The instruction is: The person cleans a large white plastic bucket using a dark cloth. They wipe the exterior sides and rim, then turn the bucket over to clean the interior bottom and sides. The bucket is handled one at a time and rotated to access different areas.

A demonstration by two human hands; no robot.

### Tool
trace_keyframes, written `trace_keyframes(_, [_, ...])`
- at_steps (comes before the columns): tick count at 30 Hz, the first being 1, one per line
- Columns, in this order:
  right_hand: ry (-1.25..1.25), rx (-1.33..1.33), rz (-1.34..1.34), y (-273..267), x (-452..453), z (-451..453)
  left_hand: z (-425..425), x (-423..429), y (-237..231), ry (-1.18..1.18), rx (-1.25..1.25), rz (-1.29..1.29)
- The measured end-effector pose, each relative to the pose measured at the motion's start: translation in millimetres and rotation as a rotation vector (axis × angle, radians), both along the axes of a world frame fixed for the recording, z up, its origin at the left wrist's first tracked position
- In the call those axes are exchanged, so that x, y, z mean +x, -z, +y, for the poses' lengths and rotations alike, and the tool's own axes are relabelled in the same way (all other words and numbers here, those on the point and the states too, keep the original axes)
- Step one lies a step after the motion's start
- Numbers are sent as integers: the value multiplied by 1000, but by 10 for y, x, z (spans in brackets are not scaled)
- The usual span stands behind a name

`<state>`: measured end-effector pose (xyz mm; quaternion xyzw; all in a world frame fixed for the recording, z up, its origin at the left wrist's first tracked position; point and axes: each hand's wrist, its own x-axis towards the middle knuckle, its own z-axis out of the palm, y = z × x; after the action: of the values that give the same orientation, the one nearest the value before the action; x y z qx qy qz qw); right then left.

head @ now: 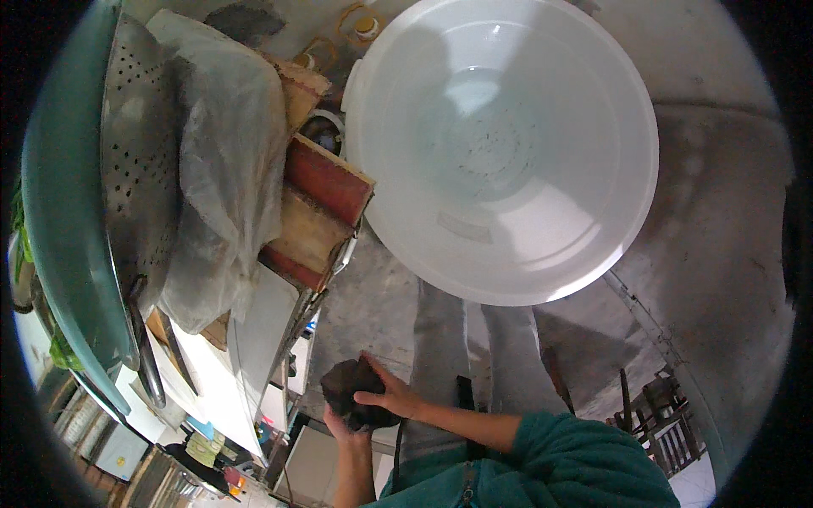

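Note:
Low in the view, near my waist, both hands hold a dark brown object, perhaps bunched cloth; its exact kind is unclear. My left hand supports it from below and is partly hidden by it. Across its right side lies my right hand, thumb and fingers spread around it. Beyond my legs is a large white plastic basin with clear water in it. Dark specks lie in the water around the basin's middle. Both hands are well apart from the basin.
To the left, a worn table with red panels carries a translucent plastic bag, a perforated metal colander and a teal basin. A knife lies near the bag. Wooden chairs stand at lower right.

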<state>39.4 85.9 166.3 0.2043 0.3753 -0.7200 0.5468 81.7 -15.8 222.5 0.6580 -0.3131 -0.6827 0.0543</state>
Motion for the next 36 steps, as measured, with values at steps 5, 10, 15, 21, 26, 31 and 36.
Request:
trace_keyframes(5, [32, -161, -138, -45, 31, -117, -69, -113, 56, 1184, -1133, -331])
trace_keyframes(10, [157, -11, -105, -109, -117, -181, -6, -146, 263, 970, -733, -188])
trace_keyframes(15, [178, 85, 45, -174, -649, 87, 76, 29, 472, 219, -211, 281])
trace_keyframes(21, [340, 92, 378, -197, -1588, 619, 498, 339, 794, 1300, -395, -438])
trace_keyframes(26, [525, 531, 402, 790, -2407, 1040, 611, 227, 855, 1276, -608, -187])
trace_keyframes(31, [459, 621, 153, 2178, -2963, 1002, 507, -19, 808, 1331, -653, -197])
trace_keyframes(36, [-29, 858, 230, 2695, -2625, 259, 408, -76, 851, 1368, -654, -269])
